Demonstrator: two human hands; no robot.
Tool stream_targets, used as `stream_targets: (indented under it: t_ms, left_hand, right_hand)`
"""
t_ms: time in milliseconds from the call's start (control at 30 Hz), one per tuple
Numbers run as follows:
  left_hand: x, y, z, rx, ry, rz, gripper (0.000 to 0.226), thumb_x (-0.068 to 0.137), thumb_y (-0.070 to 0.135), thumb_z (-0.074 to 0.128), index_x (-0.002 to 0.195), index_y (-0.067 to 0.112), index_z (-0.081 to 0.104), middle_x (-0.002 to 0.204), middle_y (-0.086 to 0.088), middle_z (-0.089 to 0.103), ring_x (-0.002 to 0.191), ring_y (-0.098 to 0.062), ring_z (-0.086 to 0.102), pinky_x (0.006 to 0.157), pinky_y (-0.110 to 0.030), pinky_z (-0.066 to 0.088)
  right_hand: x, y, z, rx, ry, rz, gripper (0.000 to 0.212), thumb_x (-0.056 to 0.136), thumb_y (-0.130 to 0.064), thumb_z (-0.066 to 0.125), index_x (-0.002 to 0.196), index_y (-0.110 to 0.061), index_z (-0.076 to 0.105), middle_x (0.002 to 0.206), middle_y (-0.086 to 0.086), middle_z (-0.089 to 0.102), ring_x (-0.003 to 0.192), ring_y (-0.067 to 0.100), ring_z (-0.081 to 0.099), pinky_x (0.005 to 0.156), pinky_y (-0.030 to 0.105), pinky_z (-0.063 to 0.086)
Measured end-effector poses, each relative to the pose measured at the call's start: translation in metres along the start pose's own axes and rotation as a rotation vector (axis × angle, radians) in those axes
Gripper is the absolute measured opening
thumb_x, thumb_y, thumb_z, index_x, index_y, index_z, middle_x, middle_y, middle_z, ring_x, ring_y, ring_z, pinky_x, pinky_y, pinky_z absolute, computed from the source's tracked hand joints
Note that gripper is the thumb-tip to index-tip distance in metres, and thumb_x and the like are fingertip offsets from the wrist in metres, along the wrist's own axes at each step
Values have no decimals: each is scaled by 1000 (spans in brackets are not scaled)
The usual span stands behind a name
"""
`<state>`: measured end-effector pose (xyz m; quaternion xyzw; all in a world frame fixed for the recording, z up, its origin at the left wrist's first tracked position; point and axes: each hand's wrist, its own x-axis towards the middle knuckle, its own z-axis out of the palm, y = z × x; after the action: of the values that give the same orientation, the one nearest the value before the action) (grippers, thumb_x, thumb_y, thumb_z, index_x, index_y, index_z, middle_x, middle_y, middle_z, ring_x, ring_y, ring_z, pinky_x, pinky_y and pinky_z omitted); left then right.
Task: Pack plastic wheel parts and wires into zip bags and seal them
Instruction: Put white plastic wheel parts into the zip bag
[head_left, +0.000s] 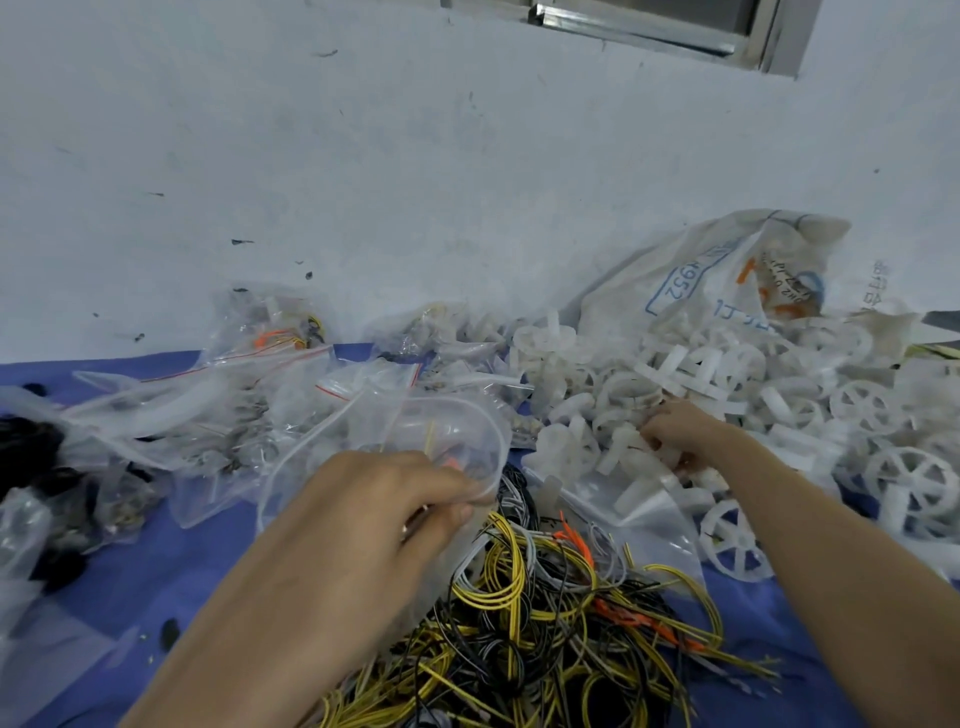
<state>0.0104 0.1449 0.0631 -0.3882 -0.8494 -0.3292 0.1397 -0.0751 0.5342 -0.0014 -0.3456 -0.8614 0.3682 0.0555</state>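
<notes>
Left hand (374, 499) pinches zip bag (415, 423); right hand (675, 431) grips wheel parts (618, 395).

The white sack (727, 260) is showing the blue number 1952 inside a blue frame, its other print blurring beyond reading.

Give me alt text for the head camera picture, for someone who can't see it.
A person's left hand pinches a clear zip bag open above a blue cloth, while the right hand grips pieces in a heap of white plastic wheel parts. Tangled yellow, black and orange wires lie nearest the camera.
</notes>
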Motion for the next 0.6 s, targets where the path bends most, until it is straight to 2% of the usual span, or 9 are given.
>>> stream_targets:
  t_ms: [100, 167, 233, 267, 333, 400, 467, 533, 600]
  left_hand:
    - [0, -2, -2, -18, 15, -3, 18, 89, 40, 56, 96, 47, 71, 78, 15, 69, 81, 1, 57, 75, -19, 41]
    - [-1, -3, -2, -22, 10, 1, 24, 89, 49, 49, 95, 45, 72, 77, 14, 68, 82, 1, 56, 73, -20, 42]
    - [0, -3, -3, -16, 9, -2, 24, 89, 48, 47, 92, 46, 71, 74, 15, 67, 82, 1, 57, 71, -17, 42]
    - [0, -2, -3, -27, 18, -4, 19, 90, 45, 51, 90, 49, 70, 72, 17, 67, 80, 2, 58, 71, -16, 42]
    - [0, 1, -3, -7, 50, 2, 16, 87, 43, 54, 91, 48, 68, 70, 15, 66, 78, 0, 58, 70, -20, 43]
    - [1, 4, -4, 25, 71, -25, 16, 84, 48, 56, 94, 38, 64, 72, 15, 65, 76, -2, 58, 65, -25, 45]
    - [0, 6, -7, 8, 123, -64, 18, 77, 44, 65, 95, 42, 62, 79, 26, 63, 78, 5, 59, 67, -22, 46]
    - [-2, 6, -10, 46, 153, -74, 11, 73, 51, 66, 78, 41, 69, 71, 30, 63, 78, 11, 59, 81, -18, 44]
    - [-4, 12, -16, 182, 182, -117, 32, 67, 71, 44, 71, 48, 65, 81, 33, 62, 92, 12, 54, 105, -43, 25]
  right_hand:
    - [-7, -2, 6, -139, 40, -52, 5, 77, -4, 50, 75, -3, 54, 76, 16, 54, 58, 30, 57, 44, 26, 48]
    - [-9, -4, 7, -312, 49, -141, 12, 80, -10, 50, 70, -4, 53, 82, 13, 57, 71, 28, 60, 47, 26, 42]
    - [-11, -2, 8, -388, 90, -217, 11, 82, -13, 52, 78, -5, 58, 93, 11, 59, 79, 22, 56, 56, 25, 39]
    - [-11, 1, 8, -385, 128, -245, 14, 82, -13, 54, 91, -6, 61, 101, 12, 59, 83, 24, 55, 61, 25, 39]
    - [-21, 8, 10, -185, 245, -246, 37, 80, -9, 58, 116, -15, 55, 110, 17, 56, 84, 29, 57, 65, 27, 41]
    - [-35, 12, 14, 37, 381, -321, 48, 80, -1, 55, 122, -24, 51, 110, 20, 56, 75, 28, 58, 56, 24, 40]
    - [-56, 6, 18, 196, 504, -430, 53, 82, 3, 53, 124, -29, 50, 111, 15, 55, 68, 19, 57, 48, 19, 37]
    - [-86, -8, 20, 460, 556, -461, 53, 84, 3, 53, 122, -33, 51, 111, 8, 56, 65, 8, 59, 46, 19, 42]
    - [-118, -21, 19, 826, 493, -422, 51, 85, 4, 58, 114, -38, 55, 106, 5, 57, 63, 2, 59, 51, 17, 48]
